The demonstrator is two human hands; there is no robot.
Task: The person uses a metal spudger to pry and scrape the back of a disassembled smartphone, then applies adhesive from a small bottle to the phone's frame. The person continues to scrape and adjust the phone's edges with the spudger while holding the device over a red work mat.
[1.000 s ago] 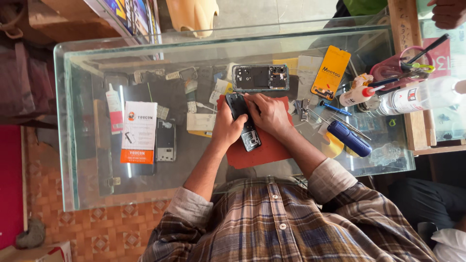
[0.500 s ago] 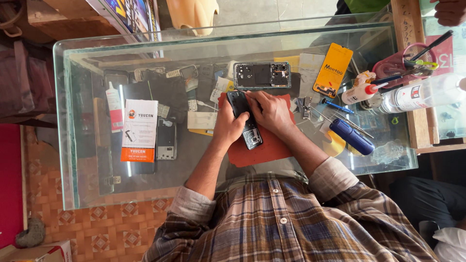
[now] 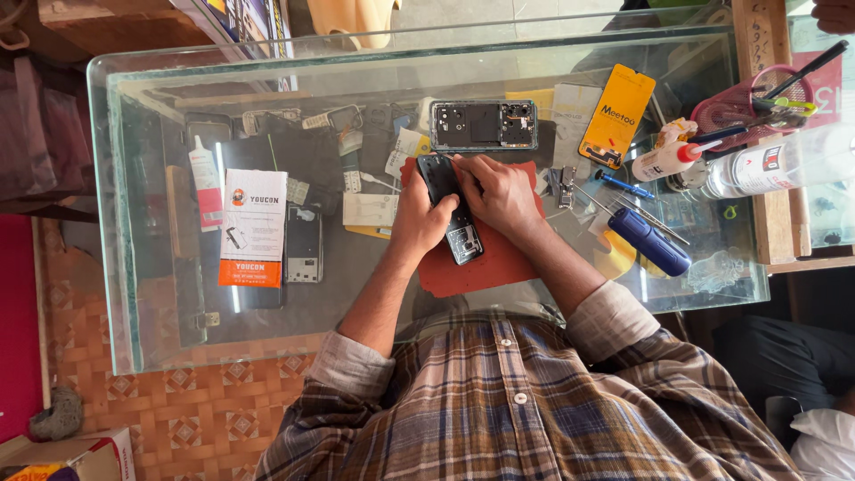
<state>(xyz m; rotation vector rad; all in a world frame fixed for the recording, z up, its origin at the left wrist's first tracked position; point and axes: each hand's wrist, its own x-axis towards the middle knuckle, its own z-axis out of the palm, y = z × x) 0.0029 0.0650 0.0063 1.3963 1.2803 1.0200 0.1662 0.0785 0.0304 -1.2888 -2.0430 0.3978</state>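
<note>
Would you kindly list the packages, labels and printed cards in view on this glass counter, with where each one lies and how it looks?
White and orange card: flat rectangle, left of the left hand.
Yellow packet: slim rectangle with black print, tilted, beyond the right hand.
Clear bottle: lying at the right edge, white label with red patch.
White tube: left of the card, small red mark.

Clear glass counter surface (image 3: 160,347) is pretty cluttered. Landmark: the red rubber work mat (image 3: 499,258) near the middle. Just above it an opened grey phone frame (image 3: 484,125), right of it a blue cylindrical tool (image 3: 648,240), far left a white-orange leaflet (image 3: 254,227).
</note>
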